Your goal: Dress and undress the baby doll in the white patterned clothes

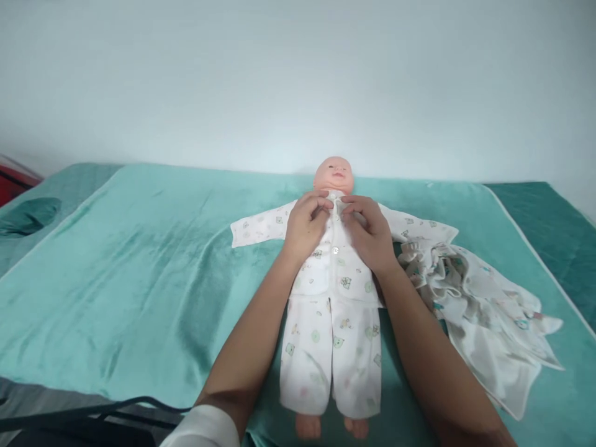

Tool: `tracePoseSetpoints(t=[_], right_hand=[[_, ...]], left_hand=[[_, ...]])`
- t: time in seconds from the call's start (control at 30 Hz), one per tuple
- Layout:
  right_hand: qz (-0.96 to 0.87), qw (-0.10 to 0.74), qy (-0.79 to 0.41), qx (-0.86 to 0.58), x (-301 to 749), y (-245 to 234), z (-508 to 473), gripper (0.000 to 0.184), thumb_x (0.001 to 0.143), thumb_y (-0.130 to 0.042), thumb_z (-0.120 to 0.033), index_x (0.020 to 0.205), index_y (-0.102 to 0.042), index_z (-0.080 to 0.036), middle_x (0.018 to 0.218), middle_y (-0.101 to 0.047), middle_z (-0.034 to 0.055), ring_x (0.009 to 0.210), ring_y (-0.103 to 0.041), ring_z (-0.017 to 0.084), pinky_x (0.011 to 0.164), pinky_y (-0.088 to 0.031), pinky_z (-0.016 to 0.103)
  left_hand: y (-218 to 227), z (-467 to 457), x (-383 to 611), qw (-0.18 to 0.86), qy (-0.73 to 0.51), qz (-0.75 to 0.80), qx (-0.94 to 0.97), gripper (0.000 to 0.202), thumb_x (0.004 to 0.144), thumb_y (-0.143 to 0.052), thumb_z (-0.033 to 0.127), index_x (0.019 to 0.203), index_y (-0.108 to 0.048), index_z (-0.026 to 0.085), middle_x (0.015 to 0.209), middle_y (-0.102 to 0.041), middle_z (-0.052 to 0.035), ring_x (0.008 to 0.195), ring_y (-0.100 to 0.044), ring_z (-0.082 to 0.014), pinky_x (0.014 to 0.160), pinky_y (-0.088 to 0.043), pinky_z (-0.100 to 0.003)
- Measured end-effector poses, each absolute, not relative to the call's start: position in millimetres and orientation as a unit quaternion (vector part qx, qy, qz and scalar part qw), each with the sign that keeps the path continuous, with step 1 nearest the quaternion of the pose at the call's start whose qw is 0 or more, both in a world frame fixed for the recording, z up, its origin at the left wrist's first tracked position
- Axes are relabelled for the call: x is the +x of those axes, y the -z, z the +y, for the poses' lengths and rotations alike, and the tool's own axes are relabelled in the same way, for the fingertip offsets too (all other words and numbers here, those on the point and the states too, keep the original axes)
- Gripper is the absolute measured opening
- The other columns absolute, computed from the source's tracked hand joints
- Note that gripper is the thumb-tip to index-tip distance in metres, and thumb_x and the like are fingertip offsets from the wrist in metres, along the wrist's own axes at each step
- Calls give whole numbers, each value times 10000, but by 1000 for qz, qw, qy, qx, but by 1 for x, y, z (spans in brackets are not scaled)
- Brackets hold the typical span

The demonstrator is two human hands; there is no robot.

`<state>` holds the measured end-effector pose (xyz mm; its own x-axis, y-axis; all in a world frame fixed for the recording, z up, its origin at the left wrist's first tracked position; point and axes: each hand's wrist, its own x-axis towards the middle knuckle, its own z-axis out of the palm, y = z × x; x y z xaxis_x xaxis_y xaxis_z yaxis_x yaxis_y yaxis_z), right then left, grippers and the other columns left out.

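A baby doll (333, 175) lies on its back, dressed in a white printed shirt (316, 282) and matching trousers (307, 354). At the upper chest, my left hand (308, 222) has its fingers curled on one front edge of the shirt, just below the collar. Opposite it, my right hand (372, 231) bends its fingers onto the other front edge. Both look closed on the cloth, though the fingertips are partly hidden. A snap button (336, 251) shows lower on the shirt front. The sleeves spread out sideways, and the doll's feet stick out below the trouser legs.
A crumpled heap of white printed cloth (488, 310) lies right of the doll, beside my right forearm. Under everything spreads a teal plush blanket (139, 279). A pale wall (279, 81) rises behind. Black cords (116, 406) run along the lower left, and something red (13, 185) is at far left.
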<state>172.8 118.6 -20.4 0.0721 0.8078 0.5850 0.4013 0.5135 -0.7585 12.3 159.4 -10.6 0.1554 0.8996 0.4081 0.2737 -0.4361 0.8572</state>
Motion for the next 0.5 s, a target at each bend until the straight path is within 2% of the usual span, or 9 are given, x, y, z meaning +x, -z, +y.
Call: tracePoseSetpoints(t=[0.13, 0.27, 0.4, 0.5], right_hand=[[-655, 564, -189, -467, 172, 26, 106, 131, 968, -575, -258, 1016, -696, -258, 1309, -674, 66, 1274, -576, 241, 1092, -465, 492], [-636, 570, -192, -484, 170, 34, 92, 201, 989, -559, -277, 1109, -720, -285, 1375, -658, 55, 1338, -558, 232, 1171, -426, 508], [-643, 556, -209, -484, 172, 36, 85, 259, 994, -570, -294, 1214, -704, -319, 1461, -601, 44, 1385, -525, 243, 1199, -402, 533], [-652, 546, -214, -480, 174, 33, 87, 258, 988, -585, -303, 1217, -701, -332, 1448, -603, 42, 1384, -521, 254, 1191, -411, 541]], left_hand=[[13, 147, 6, 335, -484, 417, 692, 204, 913, -563, 169, 949, -752, 234, 1310, -688, -52, 1261, -619, -207, 1136, -450, -413], [14, 142, 0, 355, -461, 394, 711, 172, 921, -633, 267, 1026, -769, 256, 1404, -645, -57, 1361, -556, -223, 1194, -409, -428], [13, 143, -2, 359, -448, 388, 721, 183, 922, -654, 274, 1061, -773, 273, 1426, -636, -51, 1391, -531, -219, 1215, -394, -427], [13, 145, -2, 362, -448, 387, 720, 186, 933, -648, 280, 1071, -773, 273, 1425, -634, -53, 1389, -534, -217, 1210, -404, -422]])
